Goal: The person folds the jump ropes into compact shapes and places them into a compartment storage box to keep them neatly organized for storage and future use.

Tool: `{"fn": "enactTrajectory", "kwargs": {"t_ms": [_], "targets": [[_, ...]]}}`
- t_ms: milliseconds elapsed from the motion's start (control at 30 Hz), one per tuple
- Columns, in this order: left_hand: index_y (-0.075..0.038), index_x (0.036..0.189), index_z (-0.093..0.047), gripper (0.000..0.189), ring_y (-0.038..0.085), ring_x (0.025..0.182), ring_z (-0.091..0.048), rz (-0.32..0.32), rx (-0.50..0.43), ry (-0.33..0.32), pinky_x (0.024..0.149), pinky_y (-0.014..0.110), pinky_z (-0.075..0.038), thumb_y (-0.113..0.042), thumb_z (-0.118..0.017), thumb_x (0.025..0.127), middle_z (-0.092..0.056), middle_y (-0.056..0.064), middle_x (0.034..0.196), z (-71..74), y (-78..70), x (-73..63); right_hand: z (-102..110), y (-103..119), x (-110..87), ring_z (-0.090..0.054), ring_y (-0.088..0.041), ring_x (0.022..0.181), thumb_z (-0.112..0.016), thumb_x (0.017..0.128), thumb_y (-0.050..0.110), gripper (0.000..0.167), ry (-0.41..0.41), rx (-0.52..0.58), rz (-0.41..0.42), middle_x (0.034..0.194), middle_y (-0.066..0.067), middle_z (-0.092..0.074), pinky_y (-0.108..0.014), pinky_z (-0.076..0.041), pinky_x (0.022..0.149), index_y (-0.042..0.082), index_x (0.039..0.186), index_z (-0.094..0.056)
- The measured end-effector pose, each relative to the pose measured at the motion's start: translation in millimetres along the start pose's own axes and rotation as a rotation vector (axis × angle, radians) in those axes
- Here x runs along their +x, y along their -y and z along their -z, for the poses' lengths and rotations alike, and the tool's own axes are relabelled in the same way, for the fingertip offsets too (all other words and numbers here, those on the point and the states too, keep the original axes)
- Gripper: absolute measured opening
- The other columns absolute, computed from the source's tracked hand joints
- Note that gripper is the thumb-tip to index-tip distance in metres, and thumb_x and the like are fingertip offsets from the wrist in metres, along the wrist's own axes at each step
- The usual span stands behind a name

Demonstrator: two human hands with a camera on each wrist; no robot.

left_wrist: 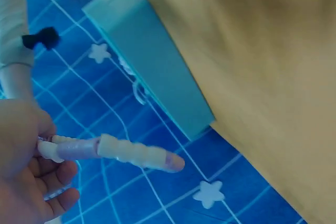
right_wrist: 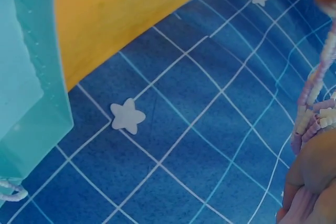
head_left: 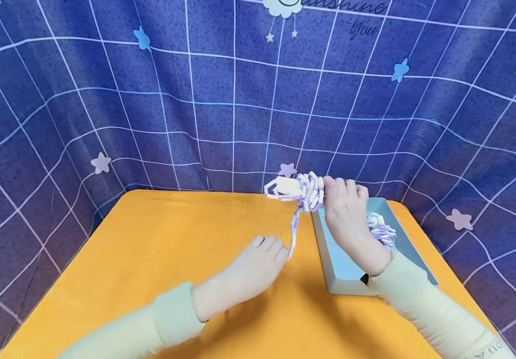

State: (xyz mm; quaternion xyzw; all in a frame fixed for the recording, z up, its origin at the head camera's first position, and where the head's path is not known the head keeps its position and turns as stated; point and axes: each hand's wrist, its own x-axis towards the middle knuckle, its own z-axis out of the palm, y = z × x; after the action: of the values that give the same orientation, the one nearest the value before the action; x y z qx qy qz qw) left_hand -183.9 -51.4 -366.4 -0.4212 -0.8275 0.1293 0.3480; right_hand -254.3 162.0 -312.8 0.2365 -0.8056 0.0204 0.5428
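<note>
In the head view my right hand [head_left: 345, 207] grips a bundled purple-and-white beaded jump rope [head_left: 312, 192], held up over the left rim of the tray. A white piece [head_left: 288, 186] sticks out of the bundle's left side. One beaded strand hangs from it to my left hand [head_left: 258, 269], low over the table. The left wrist view has my left hand [left_wrist: 23, 161] pinching this strand [left_wrist: 131, 153], its end jutting past the fingers. My right hand [right_wrist: 315, 179] shows at the lower right of the right wrist view, curled round the beads [right_wrist: 312, 121].
A light blue tray [head_left: 325, 259] stands on the right of the orange table [head_left: 172, 239]. In it lies a second bundle of purple-and-white beaded rope [head_left: 384, 234], partly behind my right wrist. A blue grid-patterned curtain [head_left: 240, 114] hangs round the table's back and sides.
</note>
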Motion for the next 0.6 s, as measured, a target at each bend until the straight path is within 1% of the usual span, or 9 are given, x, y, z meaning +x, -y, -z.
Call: {"fn": "enactTrajectory", "kwargs": {"t_ms": [67, 133, 267, 367, 467, 600], "targets": [[-0.009, 0.099, -0.053, 0.024, 0.018, 0.082, -0.044, -0.003, -0.007, -0.016, 0.068, 0.029, -0.031, -0.016, -0.031, 0.095, -0.049, 0.003, 0.089, 5.2, -2.4, 0.4, -1, -1, -2.2, -0.043, -0.034, 0.066, -0.026, 0.100, 0.009, 0.025, 0.011, -0.019, 0.005, 0.073, -0.014, -0.045, -0.048, -0.033, 0.066, -0.001, 0.106, -0.048], [-0.010, 0.096, -0.053, 0.026, 0.018, 0.079, -0.043, -0.002, -0.006, -0.048, 0.066, 0.029, -0.031, -0.016, -0.029, 0.096, -0.048, 0.002, 0.086, 10.3, -3.8, 1.0, -1, 0, -3.9, -0.043, -0.034, 0.067, -0.027, 0.099, 0.009, 0.025, 0.016, -0.041, 0.017, 0.074, -0.014, -0.045, -0.048, -0.034, 0.066, -0.001, 0.105, -0.049], [-0.011, 0.092, -0.054, 0.030, 0.018, 0.076, -0.044, -0.010, 0.042, -0.125, 0.066, 0.029, -0.030, -0.013, -0.025, 0.096, -0.047, 0.001, 0.081, 23.1, -1.9, 3.6, -2, 2, -6.5, -0.042, -0.034, 0.067, -0.029, 0.099, 0.008, 0.023, 0.006, -0.059, 0.042, 0.075, -0.014, -0.045, -0.048, -0.035, 0.067, 0.000, 0.105, -0.049], [-0.011, 0.090, -0.055, 0.032, 0.018, 0.075, -0.046, -0.017, 0.080, -0.172, 0.066, 0.029, -0.031, -0.012, -0.024, 0.097, -0.048, 0.001, 0.080, 34.8, 3.0, 8.1, -2, 4, -8.4, -0.043, -0.033, 0.068, -0.030, 0.099, 0.009, 0.023, 0.003, -0.072, 0.055, 0.075, -0.014, -0.046, -0.048, -0.035, 0.068, 0.000, 0.105, -0.050], [-0.010, 0.090, -0.055, 0.031, 0.019, 0.076, -0.047, -0.017, 0.086, -0.192, 0.067, 0.030, -0.032, -0.013, -0.025, 0.098, -0.048, 0.002, 0.081, 46.7, 10.2, 13.9, -2, 5, -10.9, -0.043, -0.033, 0.068, -0.029, 0.099, 0.009, 0.025, 0.016, -0.091, 0.075, 0.075, -0.014, -0.045, -0.048, -0.036, 0.068, 0.000, 0.106, -0.051], [-0.009, 0.097, -0.058, 0.030, 0.021, 0.083, -0.052, -0.021, 0.094, -0.213, 0.070, 0.030, -0.035, -0.012, -0.028, 0.097, -0.052, 0.003, 0.085, 59.4, 21.7, 20.7, -1, 6, -13.5, -0.042, -0.032, 0.068, -0.030, 0.098, 0.009, 0.025, 0.018, -0.099, 0.109, 0.073, -0.013, -0.044, -0.047, -0.035, 0.067, 0.002, 0.104, -0.052]]}}
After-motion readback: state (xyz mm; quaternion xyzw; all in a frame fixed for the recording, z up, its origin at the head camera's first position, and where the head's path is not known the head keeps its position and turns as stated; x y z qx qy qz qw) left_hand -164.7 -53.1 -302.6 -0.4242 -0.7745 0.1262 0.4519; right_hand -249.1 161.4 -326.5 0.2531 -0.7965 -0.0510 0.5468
